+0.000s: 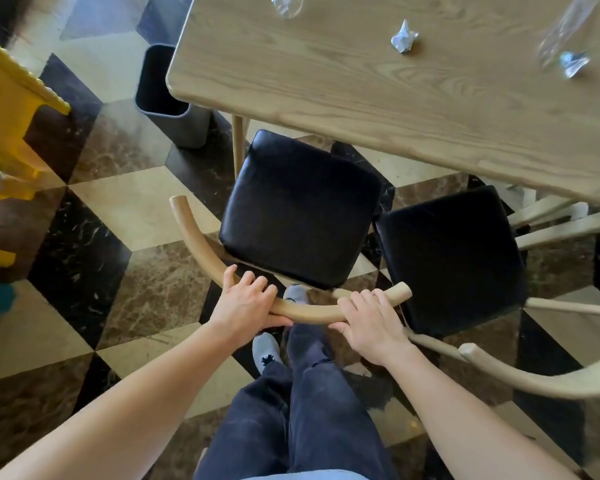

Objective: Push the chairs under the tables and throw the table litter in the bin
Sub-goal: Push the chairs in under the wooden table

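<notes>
A wooden chair with a black cushion stands in front of me, its seat mostly out from under the light wooden table. My left hand and my right hand both grip its curved backrest rail. A second black-cushioned chair stands to the right, partly under the table. On the tabletop lie a crumpled foil scrap, another foil scrap, clear plastic wrap and a clear plastic piece. A dark grey bin stands on the floor at the table's left corner.
A yellow plastic object stands at the left edge. The floor is patterned marble tile. My legs and grey shoes are right behind the chair's backrest. White chair legs show under the table at the right.
</notes>
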